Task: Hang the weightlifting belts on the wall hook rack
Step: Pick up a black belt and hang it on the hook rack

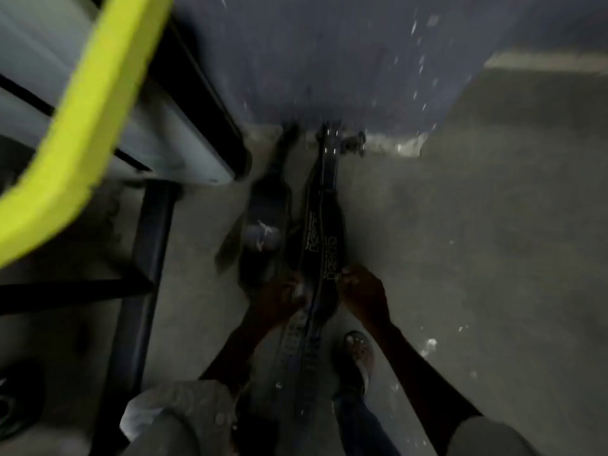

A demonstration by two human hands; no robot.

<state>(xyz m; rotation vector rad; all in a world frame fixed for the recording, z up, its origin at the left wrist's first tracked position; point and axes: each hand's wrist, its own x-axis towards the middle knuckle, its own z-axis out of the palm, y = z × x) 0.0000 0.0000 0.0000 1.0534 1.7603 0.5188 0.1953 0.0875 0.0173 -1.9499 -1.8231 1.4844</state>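
A black weightlifting belt with white lettering lies stretched along the grey floor, its metal buckle end near the wall base. My right hand grips its right edge; my left hand is closed on its left side, where the holed strap end runs back toward my feet. A second dark belt with a white mark lies just left of it on the floor. The frame is dim and blurred. No hook rack is in view.
A dark blue wall rises ahead. At left stands a gym machine with a yellow-green bar, a pale panel and a dark steel frame. My right shoe rests beside the strap. Open floor extends to the right.
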